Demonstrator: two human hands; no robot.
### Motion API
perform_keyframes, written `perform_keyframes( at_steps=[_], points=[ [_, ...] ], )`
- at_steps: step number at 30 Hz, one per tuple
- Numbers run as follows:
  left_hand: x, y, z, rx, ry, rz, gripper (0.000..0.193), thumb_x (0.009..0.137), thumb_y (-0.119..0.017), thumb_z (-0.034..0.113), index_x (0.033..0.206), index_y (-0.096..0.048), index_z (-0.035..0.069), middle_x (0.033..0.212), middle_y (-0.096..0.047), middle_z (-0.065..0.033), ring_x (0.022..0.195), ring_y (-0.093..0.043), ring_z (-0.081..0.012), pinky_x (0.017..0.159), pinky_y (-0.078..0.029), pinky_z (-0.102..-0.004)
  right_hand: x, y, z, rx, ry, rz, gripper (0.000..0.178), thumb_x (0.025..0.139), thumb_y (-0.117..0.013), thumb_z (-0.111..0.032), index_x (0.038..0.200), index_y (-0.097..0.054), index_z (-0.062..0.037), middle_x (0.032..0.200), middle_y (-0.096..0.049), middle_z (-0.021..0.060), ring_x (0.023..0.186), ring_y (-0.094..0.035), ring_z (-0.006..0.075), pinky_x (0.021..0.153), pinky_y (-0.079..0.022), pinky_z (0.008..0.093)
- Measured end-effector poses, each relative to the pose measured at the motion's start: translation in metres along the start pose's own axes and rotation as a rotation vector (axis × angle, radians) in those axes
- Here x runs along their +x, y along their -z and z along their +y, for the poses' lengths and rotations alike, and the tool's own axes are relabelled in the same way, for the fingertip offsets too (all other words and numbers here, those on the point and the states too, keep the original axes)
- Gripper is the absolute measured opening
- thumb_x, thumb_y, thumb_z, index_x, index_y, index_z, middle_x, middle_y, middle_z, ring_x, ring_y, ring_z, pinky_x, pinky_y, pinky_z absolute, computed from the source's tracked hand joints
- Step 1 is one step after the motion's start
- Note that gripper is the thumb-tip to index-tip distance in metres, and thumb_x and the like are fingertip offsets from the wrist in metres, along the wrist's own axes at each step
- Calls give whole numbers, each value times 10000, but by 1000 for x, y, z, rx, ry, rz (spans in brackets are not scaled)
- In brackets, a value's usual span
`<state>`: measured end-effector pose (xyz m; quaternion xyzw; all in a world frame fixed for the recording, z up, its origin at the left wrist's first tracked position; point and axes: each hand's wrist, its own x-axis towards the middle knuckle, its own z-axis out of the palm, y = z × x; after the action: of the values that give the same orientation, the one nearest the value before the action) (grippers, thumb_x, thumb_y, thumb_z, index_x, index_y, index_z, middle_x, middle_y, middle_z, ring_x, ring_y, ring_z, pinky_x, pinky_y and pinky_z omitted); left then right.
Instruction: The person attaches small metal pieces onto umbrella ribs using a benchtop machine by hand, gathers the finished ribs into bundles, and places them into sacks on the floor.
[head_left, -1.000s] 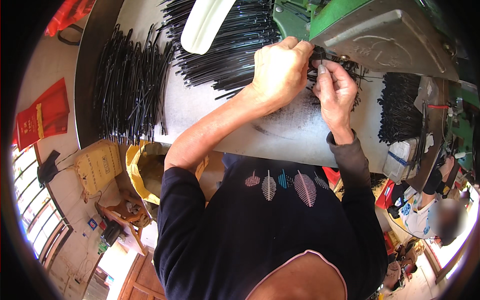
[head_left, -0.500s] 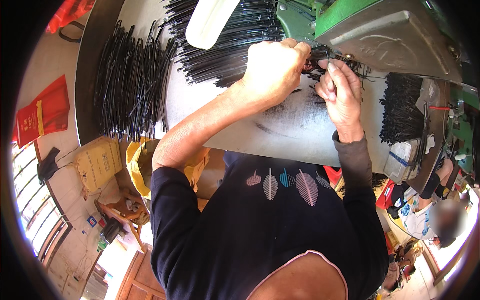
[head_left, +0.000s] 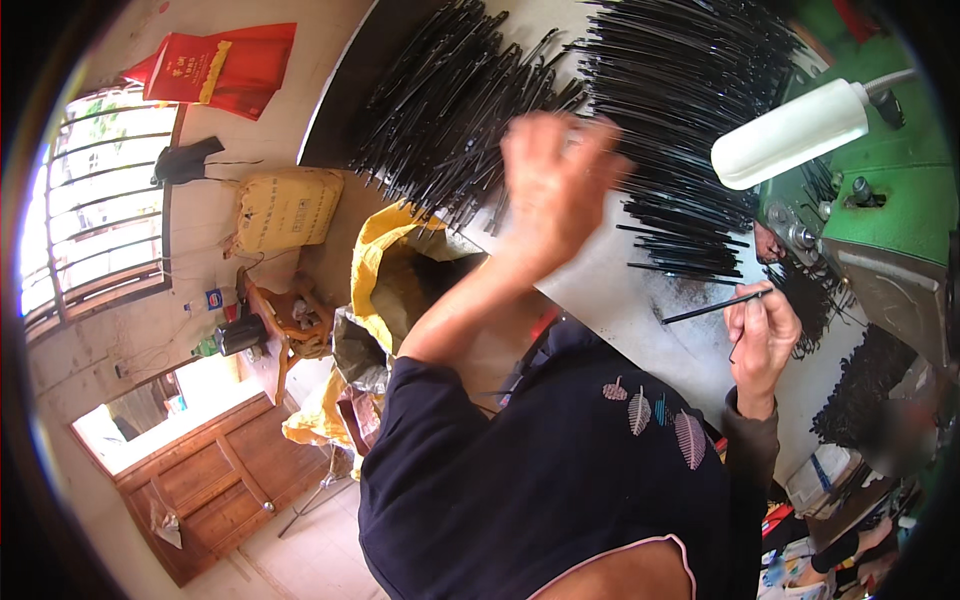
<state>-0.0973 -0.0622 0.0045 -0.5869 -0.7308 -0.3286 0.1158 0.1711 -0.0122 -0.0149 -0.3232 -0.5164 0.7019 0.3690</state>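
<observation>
Black strip [head_left: 705, 306] is being pinched by right hand [head_left: 764, 335], well right of left hand [head_left: 562, 190] | left hand is being held apart, blurred; its grasp cannot be told | bare tabletop [head_left: 612, 288] is being seen between hands, bounded by near edge | one held strip, left pile [head_left: 450, 120] and far pile [head_left: 680, 100] being counted

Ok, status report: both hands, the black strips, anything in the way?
Left hand blurred near left black pile, grip unclear. Right hand pinching a black strip. White lamp-like fixture hides part of right black pile.
</observation>
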Motion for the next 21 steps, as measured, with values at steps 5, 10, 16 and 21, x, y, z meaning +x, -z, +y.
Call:
perform_keyframes(
  at_steps=[5,10,16,21],
  points=[
    [-9,6,-96,651,174,-241,622,886,-579,324,1420,-338,114,1477,-185,-295,1396,-86,-466,1023,-79,-717,2,-7,-4,-345,192,-94,103,842,-576,-42,886,-626,37,754,-556,50,607,-467,76,514,-350,205],
    [12,24,-156,792,163,-129,508,953,-451,375,1437,-325,289,1494,-201,-261,1396,-96,-468,966,-61,-783,-6,-12,-8,-389,187,-125,107,819,-591,-12,897,-657,21,786,-602,51,634,-466,86,555,-356,214],
    [4,18,-151,697,194,-153,531,940,-479,364,1434,-331,241,1483,-229,-260,1389,-96,-486,937,-20,-803,-24,-3,-9,-425,195,-154,106,808,-616,2,901,-663,18,750,-589,54,635,-490,107,567,-366,231],
    [6,11,-135,668,171,-213,580,932,-483,418,1437,-322,183,1482,-226,-266,1390,-88,-485,932,-41,-804,-25,-4,-10,-446,215,-179,115,792,-622,5,896,-669,10,713,-575,49,581,-485,106,526,-354,234]
  ],
)
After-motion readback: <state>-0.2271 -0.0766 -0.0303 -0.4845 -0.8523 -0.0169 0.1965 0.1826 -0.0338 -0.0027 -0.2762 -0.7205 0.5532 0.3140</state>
